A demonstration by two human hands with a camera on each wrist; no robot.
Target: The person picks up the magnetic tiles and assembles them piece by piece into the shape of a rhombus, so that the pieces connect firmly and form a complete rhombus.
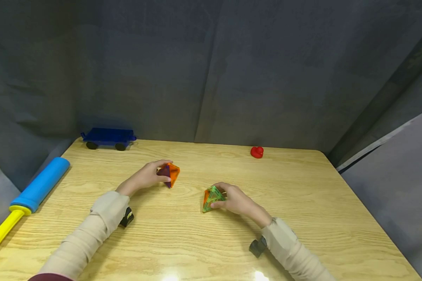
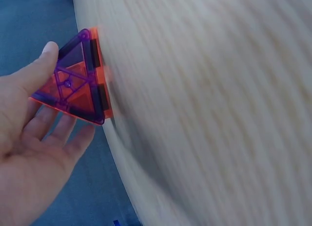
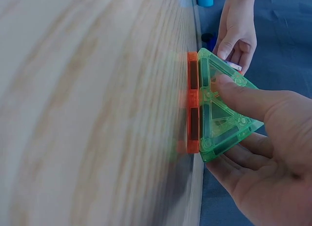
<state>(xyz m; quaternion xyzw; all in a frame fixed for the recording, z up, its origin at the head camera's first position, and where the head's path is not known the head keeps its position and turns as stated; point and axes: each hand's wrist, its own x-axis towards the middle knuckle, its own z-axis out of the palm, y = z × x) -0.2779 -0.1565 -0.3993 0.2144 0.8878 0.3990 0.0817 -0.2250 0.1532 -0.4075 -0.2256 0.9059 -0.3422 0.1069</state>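
My left hand (image 1: pixel 148 175) holds a small pyramid of magnetic tiles (image 1: pixel 174 174) between thumb and fingers. A see-through purple triangle (image 2: pixel 73 96) faces the left wrist camera, with orange along the edge by the tabletop. Closer to the front and to the right, my right hand (image 1: pixel 236 200) grips another magnetic-tile pyramid (image 1: pixel 211 199). Its near side is a green triangle (image 3: pixel 222 138), and an orange tile (image 3: pixel 193 131) lies against the table. The two pyramids stand apart. Fingers cover parts of both.
On the wooden table (image 1: pixel 183 242), a blue toy wagon (image 1: pixel 109 135) stands at the back left. A red rubber duck (image 1: pixel 257 152) sits near the back edge. A blue and yellow pump-like toy (image 1: pixel 42 185) lies along the left edge. Grey curtains (image 1: pixel 267 70) rise behind.
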